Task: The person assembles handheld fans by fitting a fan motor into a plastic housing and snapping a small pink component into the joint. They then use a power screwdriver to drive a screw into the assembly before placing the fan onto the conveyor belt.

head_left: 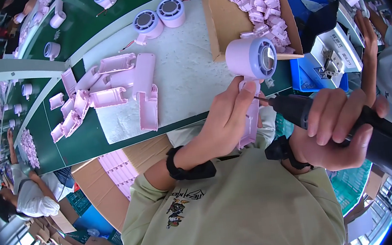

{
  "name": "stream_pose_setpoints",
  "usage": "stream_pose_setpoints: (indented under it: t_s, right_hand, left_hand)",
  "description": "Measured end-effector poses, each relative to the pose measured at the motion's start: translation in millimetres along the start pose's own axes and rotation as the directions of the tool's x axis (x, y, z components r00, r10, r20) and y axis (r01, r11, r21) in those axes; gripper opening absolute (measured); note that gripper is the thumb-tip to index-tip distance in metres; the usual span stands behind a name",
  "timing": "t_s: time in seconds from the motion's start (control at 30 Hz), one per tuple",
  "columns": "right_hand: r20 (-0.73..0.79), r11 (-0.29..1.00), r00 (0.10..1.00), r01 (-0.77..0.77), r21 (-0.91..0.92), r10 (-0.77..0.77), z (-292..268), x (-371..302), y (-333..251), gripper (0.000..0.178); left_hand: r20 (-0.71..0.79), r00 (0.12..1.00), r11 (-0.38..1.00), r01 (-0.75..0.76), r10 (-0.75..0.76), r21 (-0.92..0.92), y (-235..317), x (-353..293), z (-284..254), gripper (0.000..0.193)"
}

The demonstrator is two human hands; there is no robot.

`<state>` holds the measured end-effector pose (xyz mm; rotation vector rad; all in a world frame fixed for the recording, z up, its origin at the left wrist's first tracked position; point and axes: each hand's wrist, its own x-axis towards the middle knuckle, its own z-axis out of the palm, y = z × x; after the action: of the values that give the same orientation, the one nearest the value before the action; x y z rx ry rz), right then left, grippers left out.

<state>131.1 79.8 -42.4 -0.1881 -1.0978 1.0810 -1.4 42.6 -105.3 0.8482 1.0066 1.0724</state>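
Observation:
My left hand [224, 119] is closed around the handle of a pink handheld fan [245, 60]. The fan's round head, with a lavender rim, points up and to the right above my fingers. Below the hand the handle's pink shell [250, 128] shows its hollow side. In my right hand [334, 128] is a black electric screwdriver [293, 109], gripped with the fingers wrapped round its body. Its thin bit reaches left to the fan handle, close by my left fingertips. Whether the tip sits in a screw is too small to tell.
Pink handle shells [108, 97] lie on the left of a white mat [185, 70], with two fan heads [160, 17] behind. A cardboard box [222, 13] holds small pink parts. Beside it stands a blue bin [304, 78] with a white box of metal pieces. Co-workers' arms [368, 54] are at both sides.

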Motion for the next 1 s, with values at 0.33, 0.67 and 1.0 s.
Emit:
stream_pose_setpoints:
  t_s: [0.33,0.67,1.0]
  right_hand:
    - [-0.278,0.906,0.961,-0.115,-0.407,-0.003,-70.2,19.5,-13.9,0.029]
    - [0.048,0.05,0.911,0.074,-0.996,-0.409,-46.9,-37.1,-4.8,0.052]
    - [0.299,0.01,0.802,0.344,-0.939,0.516,38.3,177.5,227.5,0.033]
  left_hand:
    - [-0.17,0.982,0.759,0.048,0.084,0.65,126.6,150.3,-201.7,0.044]
    - [-0.413,0.911,0.853,0.216,0.0,0.476,92.2,266.3,-264.2,0.047]
    - [-0.021,0.975,0.136,-0.01,0.223,0.991,138.3,11.8,-154.2,0.043]
